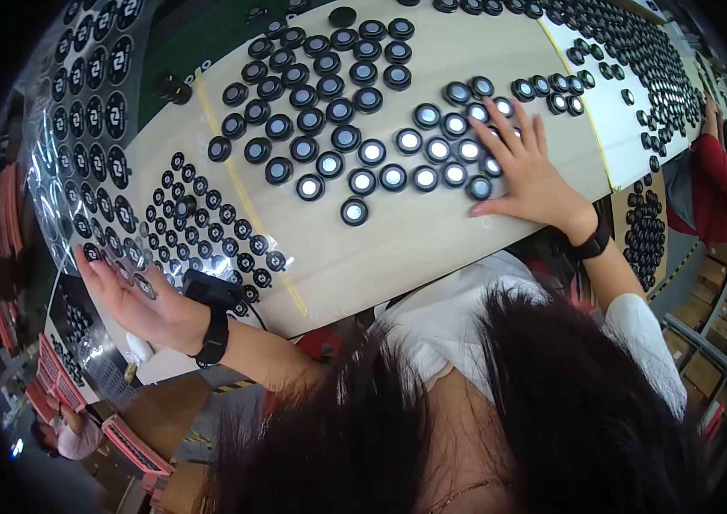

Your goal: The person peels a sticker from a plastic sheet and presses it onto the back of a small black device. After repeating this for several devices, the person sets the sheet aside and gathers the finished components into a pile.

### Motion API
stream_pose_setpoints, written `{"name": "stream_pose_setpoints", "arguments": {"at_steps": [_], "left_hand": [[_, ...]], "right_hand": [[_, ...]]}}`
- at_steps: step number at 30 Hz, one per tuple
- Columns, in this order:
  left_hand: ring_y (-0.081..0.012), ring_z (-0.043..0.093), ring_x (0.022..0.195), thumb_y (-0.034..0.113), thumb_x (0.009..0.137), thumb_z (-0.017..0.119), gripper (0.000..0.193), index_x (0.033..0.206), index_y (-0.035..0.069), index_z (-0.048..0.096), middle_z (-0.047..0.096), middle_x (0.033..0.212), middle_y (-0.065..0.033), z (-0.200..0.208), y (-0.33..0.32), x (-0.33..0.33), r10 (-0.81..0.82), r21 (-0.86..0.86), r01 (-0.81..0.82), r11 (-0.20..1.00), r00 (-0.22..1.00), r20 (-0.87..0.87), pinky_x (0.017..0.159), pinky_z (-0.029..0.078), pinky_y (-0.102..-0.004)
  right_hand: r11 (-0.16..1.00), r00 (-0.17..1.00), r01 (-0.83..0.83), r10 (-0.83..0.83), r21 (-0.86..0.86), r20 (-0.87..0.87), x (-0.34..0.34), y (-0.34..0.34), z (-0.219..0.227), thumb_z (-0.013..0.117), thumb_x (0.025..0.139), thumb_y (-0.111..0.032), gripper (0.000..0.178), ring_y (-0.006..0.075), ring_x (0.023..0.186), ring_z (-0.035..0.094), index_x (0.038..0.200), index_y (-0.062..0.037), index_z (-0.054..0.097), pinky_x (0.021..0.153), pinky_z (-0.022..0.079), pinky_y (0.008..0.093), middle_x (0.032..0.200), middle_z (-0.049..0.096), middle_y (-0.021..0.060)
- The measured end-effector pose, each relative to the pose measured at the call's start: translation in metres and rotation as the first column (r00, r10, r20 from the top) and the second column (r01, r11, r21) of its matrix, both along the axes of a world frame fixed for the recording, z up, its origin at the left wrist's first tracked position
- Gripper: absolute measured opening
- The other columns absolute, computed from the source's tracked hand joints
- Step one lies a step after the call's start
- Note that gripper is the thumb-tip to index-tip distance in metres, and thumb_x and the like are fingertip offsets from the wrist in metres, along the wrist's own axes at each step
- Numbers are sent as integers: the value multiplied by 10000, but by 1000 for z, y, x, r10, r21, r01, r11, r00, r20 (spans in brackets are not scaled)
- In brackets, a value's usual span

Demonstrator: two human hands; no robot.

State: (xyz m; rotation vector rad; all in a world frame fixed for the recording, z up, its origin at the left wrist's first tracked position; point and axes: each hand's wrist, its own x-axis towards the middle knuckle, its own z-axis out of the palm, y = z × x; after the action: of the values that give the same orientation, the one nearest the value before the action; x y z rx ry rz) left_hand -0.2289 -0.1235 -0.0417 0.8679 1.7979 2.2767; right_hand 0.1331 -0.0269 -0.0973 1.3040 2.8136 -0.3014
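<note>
My right hand (528,167) lies flat with fingers spread on a cluster of round black discs with shiny centres (432,150) on a pale table (415,240). My left hand (145,300) is open, palm up, at the table's left end, with its fingertips touching a clear film sheet of round black stickers (94,146). Small black ring pieces (205,227) lie in rows on the table just right of that hand. Both wrists wear black bands.
More black discs (321,77) fill the table's far side and a white sheet (629,111) at right. Another person in a red sleeve (723,184) works at far right. Cardboard boxes (706,368) and red packets (137,445) sit below.
</note>
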Motion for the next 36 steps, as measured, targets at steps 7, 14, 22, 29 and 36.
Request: {"name": "stream_pose_setpoints", "arguments": {"at_steps": [7,14,22,29,36], "left_hand": [[-255,420,1041,108,817,415,361,1145,-39,386,379,1194,-191,11,-6,8,-20,-221,-100,970,875,-483,908,316,-326],[-342,357,1124,218,835,460,429,1208,29,364,344,1225,-220,40,2,56,128,-300,-329,895,836,-534,923,324,-431],[-237,377,1100,209,859,384,408,1228,47,320,352,1224,-161,49,53,52,-40,-53,47,997,992,122,936,309,-335],[-241,379,1099,191,863,373,384,1207,25,330,373,1203,-168,38,78,85,-7,-55,17,998,985,174,931,318,-338],[-231,399,1074,188,859,390,363,1179,19,359,385,1190,-161,34,77,86,52,-20,-49,999,976,211,915,338,-331]], "right_hand": [[994,997,-72,72,83,4,-43,20,6,584,594,-572,923,404,1230,49,1302,-129,191,935,67,583,1361,85,141],[991,945,-127,134,44,-298,18,88,30,575,630,-550,910,388,1240,28,1312,-125,148,934,63,578,1363,58,157],[530,609,785,-755,320,-242,367,192,25,522,669,-584,878,376,1228,106,1302,-80,183,991,95,439,1337,96,223],[417,396,909,-876,-16,-276,489,204,0,431,711,-614,793,333,1239,133,1317,-175,167,955,83,522,1352,84,190],[542,545,838,-823,66,-162,408,211,0,465,720,-555,734,326,1204,228,1291,-149,244,952,133,504,1329,153,198]]}}
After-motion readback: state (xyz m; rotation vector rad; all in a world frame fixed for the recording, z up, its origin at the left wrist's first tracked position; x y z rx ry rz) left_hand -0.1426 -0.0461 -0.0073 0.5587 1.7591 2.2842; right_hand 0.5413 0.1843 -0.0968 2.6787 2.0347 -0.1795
